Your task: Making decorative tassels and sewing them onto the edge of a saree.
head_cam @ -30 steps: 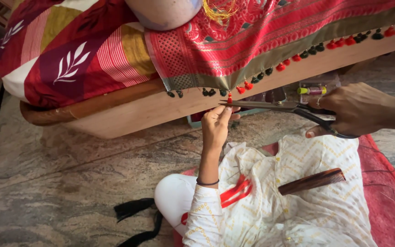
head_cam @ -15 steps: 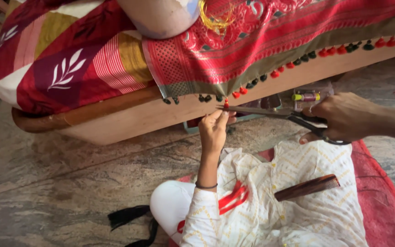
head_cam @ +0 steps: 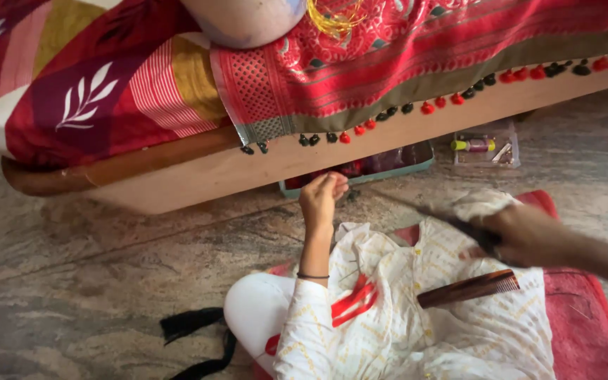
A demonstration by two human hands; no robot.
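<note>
Left hand (head_cam: 321, 195) loosely curled below the red tasselled cloth edge (head_cam: 388, 112); blurred right hand (head_cam: 522, 236) grips black-handled steel scissors (head_cam: 452, 222) over the lap; clear plastic box (head_cam: 485, 146) holds thread spools

Comb (head_cam: 469, 289) on lap, scissors (head_cam: 452, 218) in right hand (head_cam: 526, 236) above it; left hand (head_cam: 321, 199) below tasselled cloth (head_cam: 416, 56)

Home, bedroom floor. Wooden bed (head_cam: 198, 176) above left hand (head_cam: 321, 197), covered by patterned bedsheet (head_cam: 72, 84) and red cloth with tassel border (head_cam: 402, 63). Mottled stone floor (head_cam: 93, 281) left of that hand. Red mat (head_cam: 592, 324) under right hand (head_cam: 529, 236). Tray (head_cam: 360, 172) and small clear packet of thread (head_cam: 485, 146) tucked under bed, beyond both hands.
</note>
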